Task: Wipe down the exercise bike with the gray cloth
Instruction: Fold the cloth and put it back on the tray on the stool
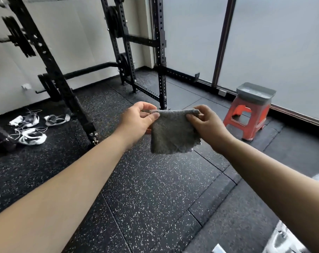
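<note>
The gray cloth (171, 134) hangs folded in front of me above the floor, held up by its top edge. My left hand (136, 121) pinches the top left corner between thumb and fingers. My right hand (208, 123) pinches the top right corner. Both arms are stretched forward. A shiny metal part (281, 238) shows at the bottom right corner; I cannot tell whether it belongs to the exercise bike.
A black power rack (160, 52) stands ahead and to the left. An orange plastic stool (246, 121) with a gray tray (255, 92) on top stands by the frosted glass wall at right. White cords and straps (30, 128) lie on the speckled rubber floor (155, 189) at left.
</note>
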The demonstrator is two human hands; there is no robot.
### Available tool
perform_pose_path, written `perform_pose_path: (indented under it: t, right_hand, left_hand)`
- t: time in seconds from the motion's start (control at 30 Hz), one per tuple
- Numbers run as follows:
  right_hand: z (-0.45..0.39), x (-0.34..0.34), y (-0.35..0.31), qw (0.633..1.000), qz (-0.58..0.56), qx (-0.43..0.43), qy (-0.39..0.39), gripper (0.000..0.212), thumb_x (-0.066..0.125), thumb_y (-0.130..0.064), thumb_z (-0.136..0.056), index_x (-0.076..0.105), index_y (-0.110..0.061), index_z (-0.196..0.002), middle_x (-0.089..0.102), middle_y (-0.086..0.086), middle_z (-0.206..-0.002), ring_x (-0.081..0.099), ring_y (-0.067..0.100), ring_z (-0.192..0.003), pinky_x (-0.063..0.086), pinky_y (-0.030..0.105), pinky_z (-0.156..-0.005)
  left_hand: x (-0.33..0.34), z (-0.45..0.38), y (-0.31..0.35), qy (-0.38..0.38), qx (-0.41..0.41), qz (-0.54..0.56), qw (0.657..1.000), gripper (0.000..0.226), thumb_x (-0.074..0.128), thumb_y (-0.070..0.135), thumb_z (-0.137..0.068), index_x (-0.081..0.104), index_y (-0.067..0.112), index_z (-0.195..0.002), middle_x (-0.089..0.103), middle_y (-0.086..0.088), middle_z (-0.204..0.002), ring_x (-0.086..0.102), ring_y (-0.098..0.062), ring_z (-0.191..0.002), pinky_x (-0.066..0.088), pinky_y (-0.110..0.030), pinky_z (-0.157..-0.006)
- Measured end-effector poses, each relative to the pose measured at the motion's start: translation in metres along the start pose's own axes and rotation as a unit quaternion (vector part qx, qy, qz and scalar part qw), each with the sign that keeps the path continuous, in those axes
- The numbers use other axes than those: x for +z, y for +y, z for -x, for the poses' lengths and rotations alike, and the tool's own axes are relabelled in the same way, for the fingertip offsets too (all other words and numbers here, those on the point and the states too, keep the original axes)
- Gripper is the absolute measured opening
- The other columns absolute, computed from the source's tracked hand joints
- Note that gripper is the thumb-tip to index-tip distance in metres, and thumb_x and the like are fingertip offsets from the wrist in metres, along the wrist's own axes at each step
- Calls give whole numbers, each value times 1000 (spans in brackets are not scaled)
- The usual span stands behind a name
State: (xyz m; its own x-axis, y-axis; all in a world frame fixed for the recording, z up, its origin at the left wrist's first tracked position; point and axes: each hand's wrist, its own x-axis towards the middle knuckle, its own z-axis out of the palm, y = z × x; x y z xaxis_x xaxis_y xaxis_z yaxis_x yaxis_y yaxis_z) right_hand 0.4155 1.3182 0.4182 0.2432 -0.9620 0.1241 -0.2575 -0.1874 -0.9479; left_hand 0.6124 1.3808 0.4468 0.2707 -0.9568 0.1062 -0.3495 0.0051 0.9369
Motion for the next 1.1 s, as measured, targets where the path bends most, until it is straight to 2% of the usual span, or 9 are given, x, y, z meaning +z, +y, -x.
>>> perform_pose_path:
  t: [0.13, 0.2, 0.37, 0.5, 0.67, 0.8, 0.9, 1.03, 1.1]
  right_hand:
    - [-68, -20, 10, 999, -11, 17, 33, 18, 61, -36, -85, 58, -25, -99, 66, 3, -100, 61, 19, -91, 51, 38, -79]
    - [-97, -32, 15, 999, -24, 22, 43, 19, 60, -34, -86, 58, -23, -101, 66, 2, -100, 62, 21, -94, 53, 38, -81]
    - [-162, -62, 35, 996, -35, 50, 60, 22, 60, -33, -87, 57, -20, -104, 66, 7, -105, 64, 26, -98, 53, 48, -88]
    - [-206, -84, 57, 993, -33, 58, 95, 22, 61, -31, -87, 54, -24, -106, 65, 5, -105, 64, 20, -94, 53, 47, -88]
    - [-267, -117, 79, 991, -93, 56, 73, 34, 56, -19, -91, 57, -46, -111, 67, 13, -96, 64, 26, -83, 53, 54, -87]
    - [-328, -147, 86, 989, -116, 54, 75, 28, 55, -13, -92, 68, -30, -109, 72, 2, -96, 64, 18, -90, 56, 32, -86]
    - [-367, -174, 88, 989, -116, 77, 45, 27, 64, -8, -84, 72, -24, -105, 72, 14, -97, 60, 30, -84, 54, 44, -75]
    - [-412, -211, 100, 990, -81, 110, 20, 31, 69, -4, -79, 73, -21, -105, 72, 10, -99, 63, 21, -82, 58, 39, -78]
    - [-430, -226, 109, 990, -69, 117, 30, 30, 67, -2, -80, 72, -17, -106, 73, 3, -100, 67, 11, -83, 57, 23, -72]
  left_hand:
    - [26, -70, -2, -87, -42, 81, 992, 44, 68, 13, -84, 47, 28, -120, 62, -13, -110, 63, -27, -99, 55, -40, -83]
    - [39, -99, 0, -126, -10, 63, 990, 56, 69, 1, -80, 45, 32, -120, 58, -15, -116, 62, -26, -102, 54, -39, -88]
    - [79, -166, 4, -88, 15, 70, 994, 26, 63, -10, -81, 66, 16, -82, 68, 0, -86, 64, -6, -81, 53, -20, -78]
    - [117, -226, -2, -124, 2, 66, 990, 27, 63, -8, -82, 71, 16, -93, 72, -5, -97, 67, -14, -91, 54, -23, -87]
    - [161, -303, -8, -174, 12, 61, 983, 34, 61, 0, -87, 67, 25, -108, 71, -11, -99, 70, -14, -86, 58, -27, -77]
    - [195, -375, -3, -222, 1, 89, 971, 40, 61, 0, -87, 59, 23, -119, 71, -15, -97, 72, -23, -85, 60, -38, -74]
    - [219, -428, 5, -268, -6, 99, 958, 45, 61, -2, -86, 54, 24, -124, 69, -23, -98, 72, -30, -83, 60, -42, -69]
    - [255, -491, 21, -323, 1, 93, 942, 51, 60, -5, -86, 50, 25, -126, 66, -28, -102, 70, -37, -85, 61, -42, -67]
    - [273, -517, 27, -339, 16, 76, 938, 53, 60, -5, -86, 49, 26, -127, 65, -31, -102, 68, -42, -87, 60, -45, -68]
